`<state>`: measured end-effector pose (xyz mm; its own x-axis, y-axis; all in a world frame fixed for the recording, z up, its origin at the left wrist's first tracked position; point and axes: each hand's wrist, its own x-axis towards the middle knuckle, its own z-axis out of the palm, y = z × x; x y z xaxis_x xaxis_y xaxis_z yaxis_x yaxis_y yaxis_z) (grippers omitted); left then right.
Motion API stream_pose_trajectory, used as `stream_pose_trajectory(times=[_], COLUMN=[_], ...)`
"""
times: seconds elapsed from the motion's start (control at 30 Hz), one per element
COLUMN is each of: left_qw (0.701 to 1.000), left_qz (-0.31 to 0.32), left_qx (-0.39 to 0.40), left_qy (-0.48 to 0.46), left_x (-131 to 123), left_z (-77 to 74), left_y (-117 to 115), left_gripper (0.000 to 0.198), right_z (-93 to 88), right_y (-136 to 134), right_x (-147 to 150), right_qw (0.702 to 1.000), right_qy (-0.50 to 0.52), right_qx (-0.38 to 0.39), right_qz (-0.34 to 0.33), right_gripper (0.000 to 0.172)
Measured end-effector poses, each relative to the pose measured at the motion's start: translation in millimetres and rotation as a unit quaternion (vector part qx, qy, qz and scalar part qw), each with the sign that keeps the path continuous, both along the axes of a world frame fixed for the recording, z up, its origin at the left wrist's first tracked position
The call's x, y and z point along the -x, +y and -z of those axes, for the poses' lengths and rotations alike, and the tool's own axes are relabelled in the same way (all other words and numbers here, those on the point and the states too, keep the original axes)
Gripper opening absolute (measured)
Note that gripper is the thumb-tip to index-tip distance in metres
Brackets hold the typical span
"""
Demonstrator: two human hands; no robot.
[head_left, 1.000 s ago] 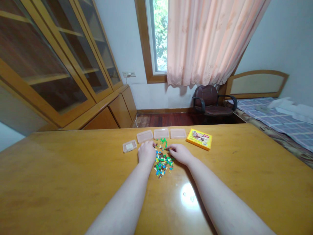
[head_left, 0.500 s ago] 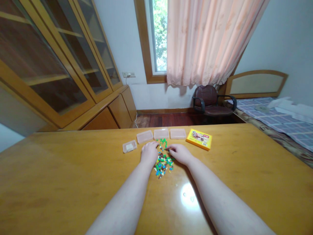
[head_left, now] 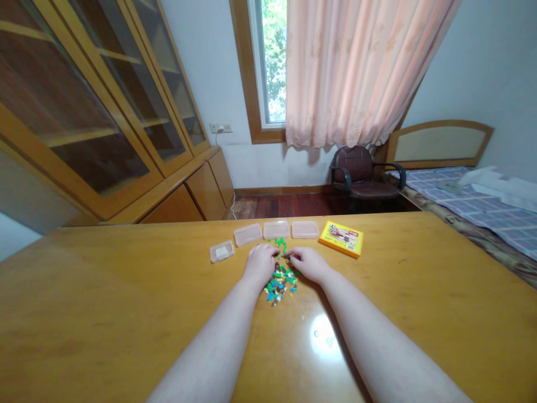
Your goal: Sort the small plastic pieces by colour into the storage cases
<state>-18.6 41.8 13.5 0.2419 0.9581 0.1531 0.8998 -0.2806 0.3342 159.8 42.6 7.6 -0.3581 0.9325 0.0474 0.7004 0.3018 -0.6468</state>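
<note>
A pile of small building bricks (head_left: pixel 280 286) in green, blue, brown, yellow and white lies on the wooden table. Beyond it, toward the clear boxes, is a looser group of green bricks (head_left: pixel 280 242). At the left of the gap between them, my left hand (head_left: pixel 262 262) rests low, its fingers curled in over some small pieces; what they hold is hidden. Across from it, my right hand (head_left: pixel 308 262) has thumb and forefinger closed together beside a small dark piece that I cannot make out clearly.
Three clear plastic boxes (head_left: pixel 277 230) stand in a row behind the bricks. A smaller clear box (head_left: pixel 222 252) with something white inside sits to the left. At the right lies a yellow box (head_left: pixel 342 239). The table's far edge (head_left: pixel 188 224) runs behind them.
My left hand has shifted slightly right, its fingertips now over the small pieces between the two groups of bricks. The right hand stays almost where it was.
</note>
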Motion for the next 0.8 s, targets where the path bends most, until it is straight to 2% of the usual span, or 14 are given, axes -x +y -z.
stream_pose_trajectory(times=[0.1,0.23,0.3,0.37,0.47,0.53,0.6,0.73,0.8], left_qw=[1.000,0.997,0.997,0.999,0.998,0.996,0.998,0.999,0.997], left_qz=[0.000,-0.071,-0.080,-0.047,0.051,0.083,0.062,-0.042,-0.070], left_qx=[0.007,0.008,-0.006,-0.023,-0.024,-0.018,-0.011,0.009,0.018], left_qy=[0.010,0.025,0.017,-0.002,-0.014,-0.007,0.003,0.015,0.018], left_x=[-0.3,1.8,2.6,2.1,0.0,-0.8,-0.3,2.1,2.1], left_z=[-1.3,-6.3,-7.5,-7.2,-4.9,-3.3,-2.5,-3.5,-4.9], left_y=[-1.0,-2.1,-2.4,-2.7,-3.4,-3.6,-3.2,-1.6,-1.4], left_gripper=[0.035,0.028,0.026,0.026,0.029,0.030,0.030,0.027,0.026], right_z=[0.3,0.0,-0.2,-0.5,-1.5,-1.9,-1.6,0.5,1.8], right_y=[0.0,-0.6,-0.8,-0.9,-1.2,-1.4,-1.4,-0.6,0.0], right_x=[-0.1,-0.4,-0.4,-0.3,-0.3,-0.4,-0.5,-0.9,-1.1], right_qw=[1.000,1.000,1.000,1.000,1.000,1.000,1.000,1.000,1.000], right_qy=[-0.001,-0.003,-0.004,-0.002,0.001,0.003,0.005,0.004,0.006], right_qx=[0.001,0.002,0.003,0.004,-0.001,-0.007,-0.008,0.003,-0.001], right_qz=[0.002,0.003,0.002,0.001,-0.003,-0.007,-0.006,-0.001,-0.004], right_gripper=[0.031,0.032,0.032,0.032,0.031,0.031,0.031,0.032,0.032])
